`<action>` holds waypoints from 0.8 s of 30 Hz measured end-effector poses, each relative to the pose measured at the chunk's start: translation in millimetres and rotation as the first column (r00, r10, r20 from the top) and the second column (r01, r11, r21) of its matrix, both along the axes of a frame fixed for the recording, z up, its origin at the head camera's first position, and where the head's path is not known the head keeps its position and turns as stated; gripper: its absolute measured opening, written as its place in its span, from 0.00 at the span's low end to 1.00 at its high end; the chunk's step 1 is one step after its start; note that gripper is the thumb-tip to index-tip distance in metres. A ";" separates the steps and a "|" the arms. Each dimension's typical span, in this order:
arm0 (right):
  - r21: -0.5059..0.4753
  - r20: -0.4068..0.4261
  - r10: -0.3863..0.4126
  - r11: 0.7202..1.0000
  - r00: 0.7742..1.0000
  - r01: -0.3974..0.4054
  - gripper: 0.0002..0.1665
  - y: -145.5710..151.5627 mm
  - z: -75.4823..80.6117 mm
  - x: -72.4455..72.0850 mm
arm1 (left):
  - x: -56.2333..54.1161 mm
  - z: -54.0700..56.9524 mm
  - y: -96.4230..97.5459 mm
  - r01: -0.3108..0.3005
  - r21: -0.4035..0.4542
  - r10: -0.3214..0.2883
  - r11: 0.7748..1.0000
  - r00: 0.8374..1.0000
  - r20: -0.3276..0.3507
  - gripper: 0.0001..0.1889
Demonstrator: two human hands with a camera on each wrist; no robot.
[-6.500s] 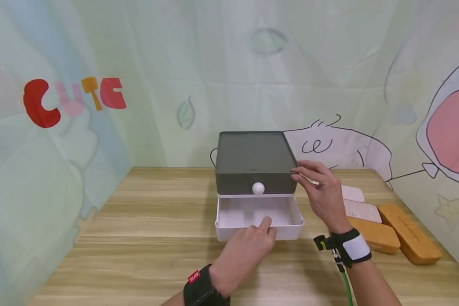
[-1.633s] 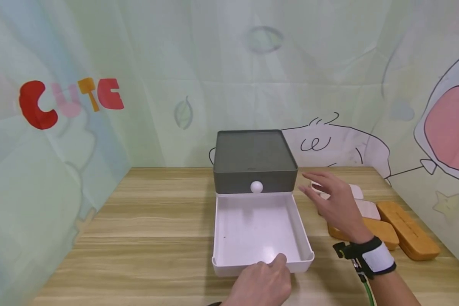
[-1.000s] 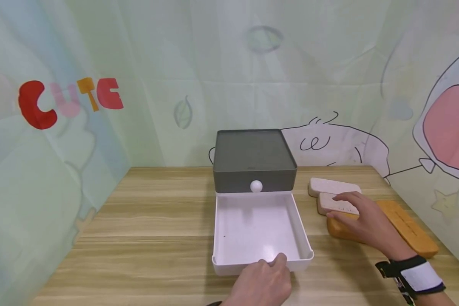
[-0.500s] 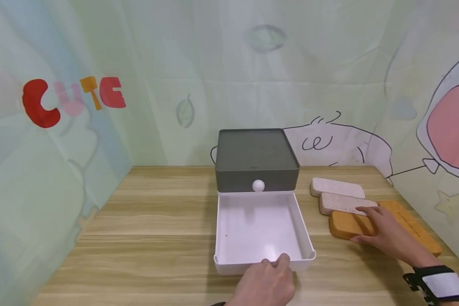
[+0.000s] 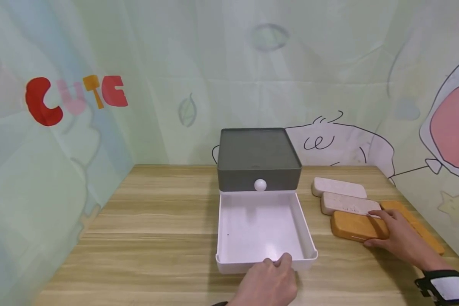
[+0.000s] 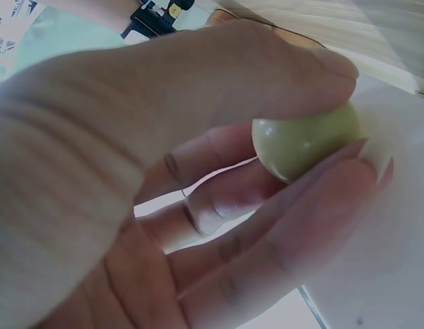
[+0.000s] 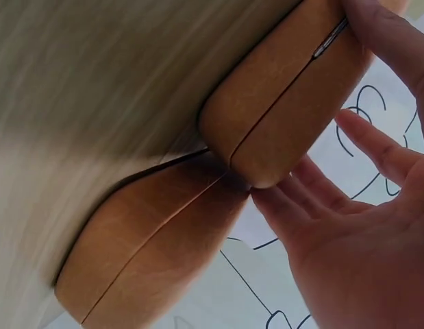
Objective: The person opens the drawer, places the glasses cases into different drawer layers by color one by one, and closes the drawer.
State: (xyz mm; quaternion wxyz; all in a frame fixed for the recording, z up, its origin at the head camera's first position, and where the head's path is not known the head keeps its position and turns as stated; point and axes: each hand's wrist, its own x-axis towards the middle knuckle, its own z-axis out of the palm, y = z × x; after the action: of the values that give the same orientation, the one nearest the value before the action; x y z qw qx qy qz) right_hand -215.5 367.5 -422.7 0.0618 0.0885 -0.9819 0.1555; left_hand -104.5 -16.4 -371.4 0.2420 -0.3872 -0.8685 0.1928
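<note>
My left hand (image 5: pixel 269 280) pinches the round knob (image 6: pixel 301 140) at the front of the white drawer (image 5: pixel 258 225), which stands pulled out below the dark grey box (image 5: pixel 258 148). Fingers and thumb wrap that knob in the left wrist view; in the head view the hand covers it. At the right, my right hand (image 5: pixel 403 240) straddles the right end of an orange glasses case (image 5: pixel 357 225), fingers along its far side and thumb at its near lower edge. In the right wrist view, the thumb overlaps this seamed glasses case near a metal hinge.
Behind the held case lie two pale cases, one whitish pink (image 5: pixel 338 187) and one speckled (image 5: pixel 348 203). Another orange case (image 5: pixel 415 225) lies slanted beside the right hand. A white knob (image 5: pixel 260 185) sticks out from the grey box's front. Printed cloth (image 5: pixel 168 85) hangs behind the table.
The drawer has come out farther toward me with the left hand on it. My right hand has gone from the grey box's side over to the orange glasses case, sliding toward its right end.
</note>
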 end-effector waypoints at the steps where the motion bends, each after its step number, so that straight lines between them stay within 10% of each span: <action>1: -0.003 0.010 -0.007 1.000 1.000 0.007 0.51 1.4 -0.2 0.1 | 0.1 0.2 0.2 -0.003 -0.003 0.003 1.000 1.000 0.000 0.04; 24: 0.037 -0.023 0.048 0.998 0.999 -0.047 0.44 0.1 1.7 11.8 | -0.1 -2.9 0.0 0.010 0.022 -0.008 1.000 0.997 -0.078 0.04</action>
State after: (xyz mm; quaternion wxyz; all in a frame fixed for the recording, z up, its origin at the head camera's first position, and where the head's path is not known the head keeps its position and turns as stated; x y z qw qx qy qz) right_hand -203.7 367.6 -420.9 0.0681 0.1147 -0.9814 0.1380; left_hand -104.6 -16.5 -374.3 0.2806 -0.3805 -0.8589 0.1970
